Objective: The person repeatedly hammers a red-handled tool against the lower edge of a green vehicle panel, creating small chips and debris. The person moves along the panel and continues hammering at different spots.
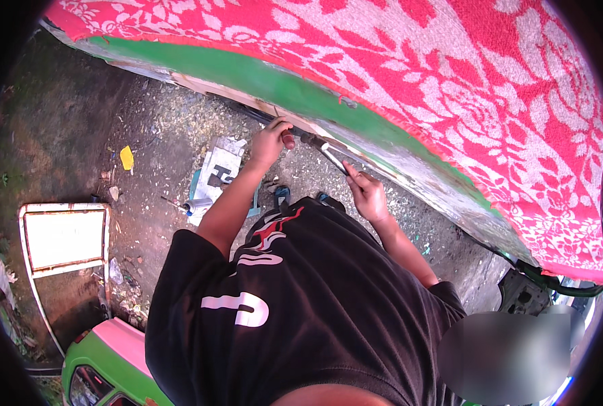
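My left hand [270, 143] is closed beside the lower edge of a green panel [247, 71]. A reddish-brown rounded end [288, 139] shows at its fingers, but I cannot make out what it belongs to. My right hand [368, 193] grips the dark end of a hammer [334, 158] with a silvery shaft. The hammer's dark head lies close to the left hand's fingers, near the panel's edge. Along that edge the paint gives way to bare, pinkish and whitish patches. Whether the head touches the panel I cannot tell.
A pink and white floral cloth [443, 88] covers the panel's top. Below my left arm are a grey-white board [223, 161] and a cylindrical can [198, 206]. Pale flakes litter the ground. A rusty white frame [64, 208] and a green vehicle [115, 362] stand at left.
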Motion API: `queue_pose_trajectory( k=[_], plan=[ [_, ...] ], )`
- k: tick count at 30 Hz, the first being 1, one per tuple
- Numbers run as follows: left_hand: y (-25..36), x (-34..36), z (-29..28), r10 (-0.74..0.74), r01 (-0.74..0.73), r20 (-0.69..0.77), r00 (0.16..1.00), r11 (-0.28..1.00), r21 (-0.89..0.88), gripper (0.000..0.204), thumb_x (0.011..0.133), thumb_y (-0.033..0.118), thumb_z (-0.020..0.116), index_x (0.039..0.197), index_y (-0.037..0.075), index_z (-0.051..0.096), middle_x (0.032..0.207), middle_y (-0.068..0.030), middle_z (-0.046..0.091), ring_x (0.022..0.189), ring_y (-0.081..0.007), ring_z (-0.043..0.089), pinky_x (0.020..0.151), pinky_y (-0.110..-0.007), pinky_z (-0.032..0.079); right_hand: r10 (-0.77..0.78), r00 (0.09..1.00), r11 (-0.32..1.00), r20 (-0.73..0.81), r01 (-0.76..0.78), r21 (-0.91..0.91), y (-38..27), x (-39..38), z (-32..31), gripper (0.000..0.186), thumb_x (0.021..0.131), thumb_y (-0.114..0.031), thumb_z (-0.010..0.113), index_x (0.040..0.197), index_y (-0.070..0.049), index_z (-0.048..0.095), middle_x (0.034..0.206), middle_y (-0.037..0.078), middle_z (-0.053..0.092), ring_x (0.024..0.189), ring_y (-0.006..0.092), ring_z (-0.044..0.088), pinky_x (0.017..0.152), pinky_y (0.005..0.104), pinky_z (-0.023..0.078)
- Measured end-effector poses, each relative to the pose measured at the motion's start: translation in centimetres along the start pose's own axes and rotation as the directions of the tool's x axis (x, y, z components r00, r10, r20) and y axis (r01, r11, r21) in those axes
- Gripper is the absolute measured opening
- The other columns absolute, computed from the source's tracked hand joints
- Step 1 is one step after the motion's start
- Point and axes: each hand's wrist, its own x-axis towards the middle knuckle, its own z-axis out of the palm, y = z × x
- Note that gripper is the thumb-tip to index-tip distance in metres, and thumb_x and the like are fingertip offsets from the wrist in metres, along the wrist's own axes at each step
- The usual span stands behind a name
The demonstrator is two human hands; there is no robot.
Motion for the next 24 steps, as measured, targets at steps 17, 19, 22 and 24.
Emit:
queue_pose_trajectory(
  k=[17,19,22,24],
  plan=[
    [2.0,0.5,0.5,-0.007,0.007,-0.003,1.000,1.000,-0.019,0.020,0.085,0.010,0.061,0.103,0.019,0.064,0.114,-0.0033,0.066,0.089,-0.0319,0.067,0.073,-0.044,0.056,-0.154,0.986,0.986,0.061,0.150,0.068,0.6,0.4,-1.1,0.038,0.091,-0.006,0.064,0.129,-0.007,0.062,0.080,0.019,0.065,0.069,0.0258,0.063,0.072,0.0350,0.051],
    [1.6,1.2,0.7,-0.011,0.010,-0.026,1.000,0.999,-0.044,0.020,0.084,0.010,0.063,0.102,0.018,0.064,0.111,-0.0045,0.067,0.089,-0.0333,0.067,0.072,-0.044,0.055,-0.122,0.989,0.990,0.083,0.128,-0.064,0.8,1.0,-0.1,0.038,0.092,-0.009,0.062,0.130,-0.014,0.062,0.073,0.017,0.061,0.064,0.0307,0.061,0.065,0.0389,0.049],
    [0.2,1.8,0.9,-0.097,0.092,-0.090,0.991,0.994,-0.057,0.022,0.079,0.005,0.070,0.100,0.013,0.065,0.101,-0.0073,0.069,0.087,-0.0357,0.066,0.070,-0.042,0.053,0.049,0.989,0.988,0.136,-0.028,-0.150,0.3,1.9,1.1,0.038,0.094,-0.017,0.060,0.132,-0.022,0.061,0.077,0.018,0.062,0.070,0.0382,0.063,0.066,0.0466,0.050],
    [0.2,1.6,0.7,-0.049,0.043,-0.096,0.994,0.997,-0.063,0.022,0.078,0.003,0.068,0.098,0.010,0.065,0.102,-0.0078,0.069,0.088,-0.0354,0.066,0.071,-0.042,0.054,0.099,0.991,0.993,0.088,-0.093,-0.070,0.4,1.1,0.8,0.037,0.094,-0.014,0.061,0.131,-0.016,0.061,0.091,0.020,0.068,0.078,0.0317,0.065,0.075,0.0389,0.051]
  ],
)
